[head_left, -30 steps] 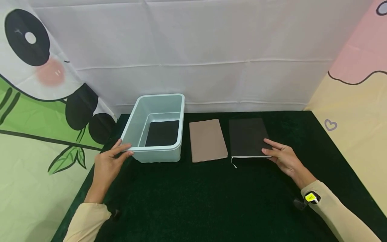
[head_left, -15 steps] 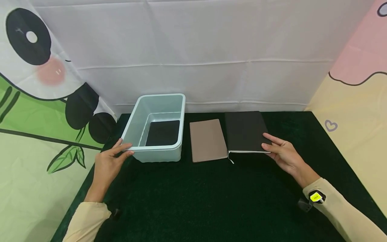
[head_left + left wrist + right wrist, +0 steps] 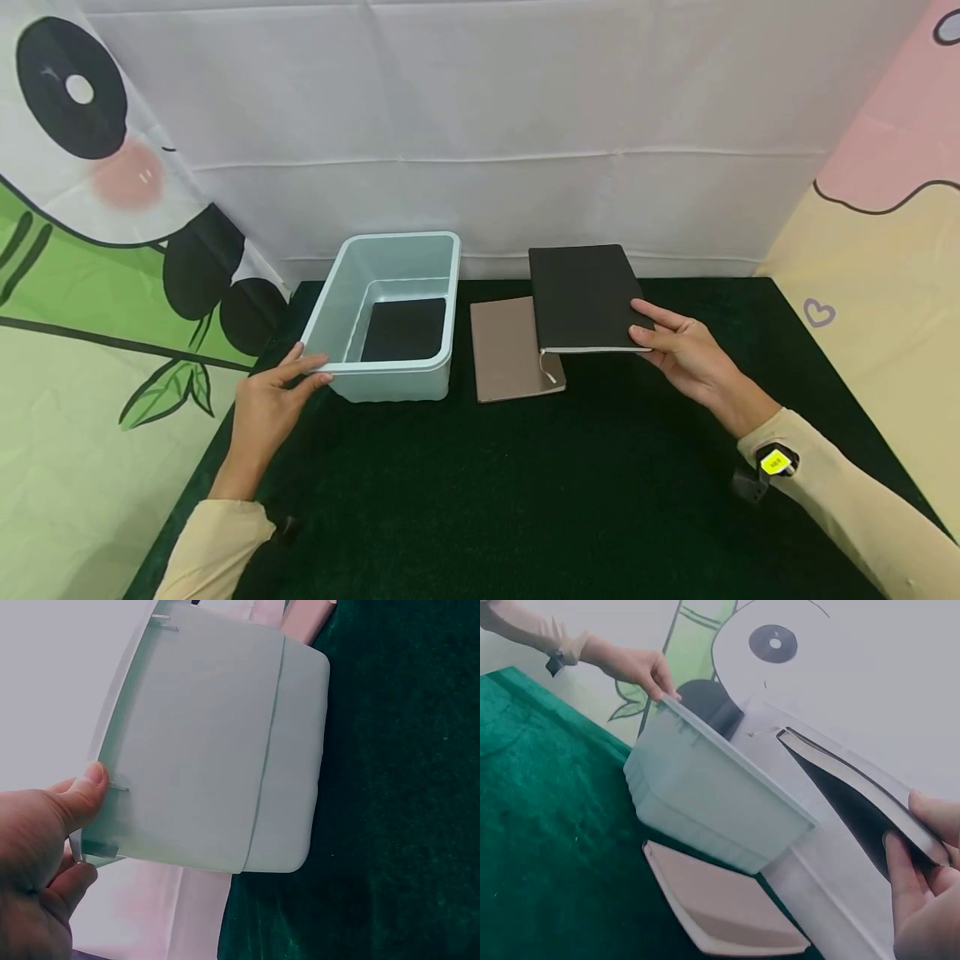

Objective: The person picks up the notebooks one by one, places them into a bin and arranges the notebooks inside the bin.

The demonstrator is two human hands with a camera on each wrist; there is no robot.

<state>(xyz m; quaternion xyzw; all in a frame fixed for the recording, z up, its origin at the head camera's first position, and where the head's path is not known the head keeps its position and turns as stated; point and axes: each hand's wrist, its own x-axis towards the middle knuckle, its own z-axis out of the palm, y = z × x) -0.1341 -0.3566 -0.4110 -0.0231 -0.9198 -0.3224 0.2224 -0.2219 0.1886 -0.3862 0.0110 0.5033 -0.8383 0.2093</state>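
Observation:
A black notebook with white page edges and a ribbon marker is held in the air by my right hand, thumb on top and fingers beneath its right edge. It overlaps the upper right part of a beige notebook lying on the table. To the left stands a pale green plastic bin, with a dark flat rectangular item on its floor. My left hand pinches the bin's near left rim, the thumb pressed against its outer side in the left wrist view.
Dark green cloth covers the table. A white fabric backdrop rises behind the bin and notebooks. Printed cartoon panels flank the table on both sides.
My right hand has lifted the black notebook off the table and carried it leftward, from beside the beige notebook to partly over it. The left hand and bin stay put.

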